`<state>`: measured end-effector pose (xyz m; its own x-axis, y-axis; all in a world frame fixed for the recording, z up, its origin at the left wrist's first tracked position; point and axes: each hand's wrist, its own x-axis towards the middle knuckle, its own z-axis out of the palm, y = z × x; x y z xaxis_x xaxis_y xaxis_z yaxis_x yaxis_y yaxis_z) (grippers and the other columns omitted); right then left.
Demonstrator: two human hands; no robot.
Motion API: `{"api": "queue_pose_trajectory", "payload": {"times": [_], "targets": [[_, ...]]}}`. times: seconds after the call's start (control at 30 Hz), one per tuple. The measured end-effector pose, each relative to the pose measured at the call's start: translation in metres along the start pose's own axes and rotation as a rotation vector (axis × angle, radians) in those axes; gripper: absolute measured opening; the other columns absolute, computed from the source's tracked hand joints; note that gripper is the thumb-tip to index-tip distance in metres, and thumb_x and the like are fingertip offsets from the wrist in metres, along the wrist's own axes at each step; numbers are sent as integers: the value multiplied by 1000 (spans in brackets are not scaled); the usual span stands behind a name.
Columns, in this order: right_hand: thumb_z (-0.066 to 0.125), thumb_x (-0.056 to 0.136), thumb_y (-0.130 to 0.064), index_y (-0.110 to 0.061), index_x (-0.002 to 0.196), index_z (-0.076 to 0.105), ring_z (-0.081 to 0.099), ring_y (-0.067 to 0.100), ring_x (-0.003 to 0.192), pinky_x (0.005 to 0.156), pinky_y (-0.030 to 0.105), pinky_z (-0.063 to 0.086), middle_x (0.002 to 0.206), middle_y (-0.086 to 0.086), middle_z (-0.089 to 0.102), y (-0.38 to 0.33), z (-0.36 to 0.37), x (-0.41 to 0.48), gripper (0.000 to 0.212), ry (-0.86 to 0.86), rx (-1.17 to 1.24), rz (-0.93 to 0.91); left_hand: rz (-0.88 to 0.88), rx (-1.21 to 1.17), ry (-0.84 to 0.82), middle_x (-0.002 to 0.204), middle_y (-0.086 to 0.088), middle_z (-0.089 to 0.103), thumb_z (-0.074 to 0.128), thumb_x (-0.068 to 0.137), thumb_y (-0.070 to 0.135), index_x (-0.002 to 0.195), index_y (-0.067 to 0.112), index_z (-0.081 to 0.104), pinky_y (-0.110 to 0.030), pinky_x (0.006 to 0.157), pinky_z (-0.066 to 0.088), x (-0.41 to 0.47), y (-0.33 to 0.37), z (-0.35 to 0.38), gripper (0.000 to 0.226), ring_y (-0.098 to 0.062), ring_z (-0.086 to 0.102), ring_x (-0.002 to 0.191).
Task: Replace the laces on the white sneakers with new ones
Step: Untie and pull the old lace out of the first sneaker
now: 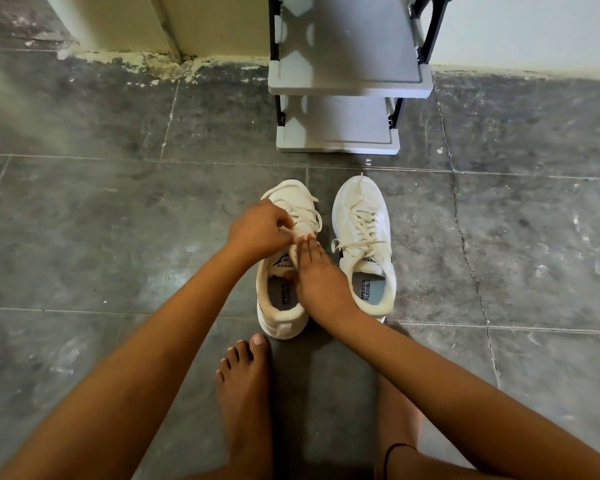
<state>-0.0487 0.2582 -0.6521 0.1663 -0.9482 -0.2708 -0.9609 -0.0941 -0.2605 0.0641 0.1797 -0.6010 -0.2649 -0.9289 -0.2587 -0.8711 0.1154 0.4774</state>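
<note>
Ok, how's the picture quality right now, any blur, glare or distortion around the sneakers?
Head view: wide-angle lens bows the floor tile lines and the rack toward the edges; pale haze softens the upper left corner; faint sheen on tiles beside the left sneaker; it, the right sneaker, left hand and right hand are sharp, insole print readable.
</note>
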Motion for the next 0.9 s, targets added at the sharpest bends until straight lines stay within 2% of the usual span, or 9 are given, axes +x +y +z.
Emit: {"api": "queue_pose_trajectory", "payload": {"times": [0.07, 0.13, 0.37, 0.5, 0.6, 0.67, 0.8, 0.9], "targets": [[30, 100, -20, 0, 148, -1, 10, 25, 146, 116, 30, 11, 157, 19, 3, 0, 1, -1, 61, 10, 7, 6, 11, 129, -8, 109, 0, 62, 65, 83, 26, 102, 23, 71, -30, 76, 47, -2, -4, 2, 21, -20, 58, 100], [31, 100, -20, -1, 149, 0, 11, 24, 145, 116, 30, 13, 157, 18, 4, 0, 1, -2, 61, 19, 17, 15, 3, 136, 4, 107, -1, 63, 61, 84, 25, 102, 23, 70, -29, 70, 43, -3, -3, 4, 20, -20, 59, 97], [30, 99, -17, 0, 148, -1, 11, 25, 146, 116, 30, 12, 157, 19, 3, -1, -1, -3, 61, 5, 13, 30, 0, 406, 11, 119, -12, 51, 48, 92, 17, 105, 6, 64, -33, 65, 40, -4, 2, 11, 24, -30, 58, 93], [30, 99, -15, 0, 148, -1, 10, 26, 145, 116, 30, 13, 157, 19, 2, -1, -2, -3, 60, 5, 10, 18, -16, 325, 14, 122, -10, 50, 49, 90, 18, 104, 9, 64, -33, 69, 43, 0, 7, 9, 22, -29, 57, 97], [29, 100, -16, 0, 148, -1, 10, 26, 146, 116, 30, 13, 157, 19, 2, -1, -4, -4, 60, -2, 5, 17, -3, 383, -27, 127, -9, 47, 50, 91, 21, 113, 15, 63, -36, 77, 49, 2, 6, 8, 26, -27, 58, 100], [29, 99, -15, 0, 148, -1, 10, 26, 146, 116, 31, 13, 157, 19, 3, -1, -4, -4, 60, -4, -3, 12, 12, 420, -25, 124, -9, 48, 49, 93, 22, 113, 14, 63, -35, 74, 47, 0, 2, 11, 26, -28, 58, 98], [29, 99, -15, 0, 148, 0, 12, 28, 145, 116, 33, 13, 157, 20, 5, -2, -4, -4, 59, -7, -15, 1, 54, 375, 102, 112, -8, 56, 48, 92, 19, 103, 10, 65, -31, 63, 38, -4, -3, 16, 22, -27, 58, 92], [31, 98, -14, 0, 148, 1, 12, 28, 145, 116, 33, 15, 157, 20, 5, -3, -4, -5, 61, -6, -8, 6, 74, 371, 102, 111, -6, 55, 48, 91, 20, 102, 13, 65, -33, 64, 41, -2, 0, 15, 22, -27, 59, 93]]}}
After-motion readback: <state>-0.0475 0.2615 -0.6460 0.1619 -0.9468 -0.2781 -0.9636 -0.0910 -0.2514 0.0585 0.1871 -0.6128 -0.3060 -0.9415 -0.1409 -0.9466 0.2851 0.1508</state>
